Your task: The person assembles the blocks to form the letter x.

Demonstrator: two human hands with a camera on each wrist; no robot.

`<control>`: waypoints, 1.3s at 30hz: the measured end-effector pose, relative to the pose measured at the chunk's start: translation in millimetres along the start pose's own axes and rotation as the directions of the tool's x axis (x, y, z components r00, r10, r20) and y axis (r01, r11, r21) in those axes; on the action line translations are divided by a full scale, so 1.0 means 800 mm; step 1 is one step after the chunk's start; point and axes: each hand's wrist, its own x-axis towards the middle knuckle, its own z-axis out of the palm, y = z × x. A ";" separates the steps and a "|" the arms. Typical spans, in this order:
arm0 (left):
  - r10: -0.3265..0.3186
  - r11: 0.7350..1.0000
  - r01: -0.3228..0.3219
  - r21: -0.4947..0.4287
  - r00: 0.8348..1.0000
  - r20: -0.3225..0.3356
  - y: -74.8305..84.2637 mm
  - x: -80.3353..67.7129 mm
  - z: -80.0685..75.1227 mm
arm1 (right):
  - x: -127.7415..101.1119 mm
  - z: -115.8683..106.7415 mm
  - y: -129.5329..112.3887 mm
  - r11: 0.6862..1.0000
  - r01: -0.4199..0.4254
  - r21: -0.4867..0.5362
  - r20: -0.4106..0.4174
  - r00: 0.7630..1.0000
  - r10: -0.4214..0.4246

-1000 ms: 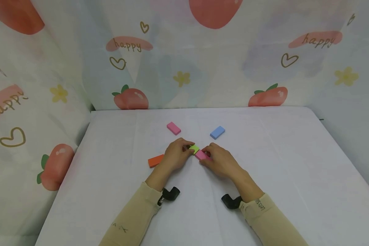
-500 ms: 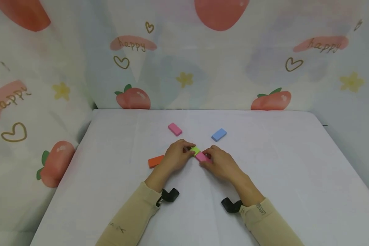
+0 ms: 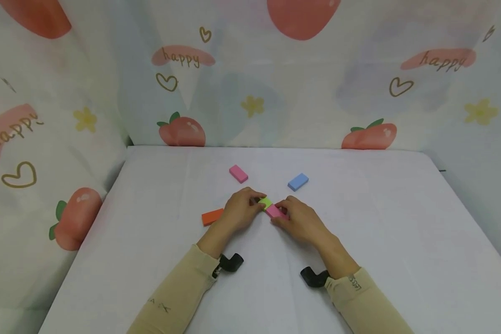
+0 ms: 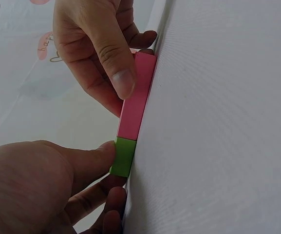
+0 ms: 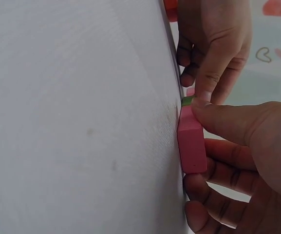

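Almost nothing is moving between the earlier frames and this one: both hands are staying at the same two blocks in the middle of the table [image 3: 380,222], and only the head camera is shifting a little.

The left hand [image 3: 239,213] is pinching the green block [image 3: 266,202], with the thumb on its top and curled fingers below it, as the left wrist view is showing. The right hand [image 3: 299,219] is pinching the pink block [image 3: 274,211] in the same way, thumb on top and fingers curled round the near side. The two blocks are lying flat on the white cloth and are touching end to end, so they are forming one short line.

To do this step well, I think the hands should be pressing the two ends together gently and keeping both blocks flat, so that the long edges are running in one straight line. In the left wrist view the joint is looking closed, but whether the edges are perfectly even I cannot tell. Releasing slowly, one hand after the other, is probably helping the blocks not to slide on the cloth.

Another pink block [image 3: 238,173], a blue block [image 3: 298,182] and an orange block [image 3: 212,216] are lying apart from them; the orange one is just beside the left hand.
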 end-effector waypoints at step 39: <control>0.008 1.000 -0.008 -0.001 1.000 0.021 0.002 -0.001 -0.002 | 0.009 0.002 0.024 0.984 0.060 0.167 0.033 0.997 -0.067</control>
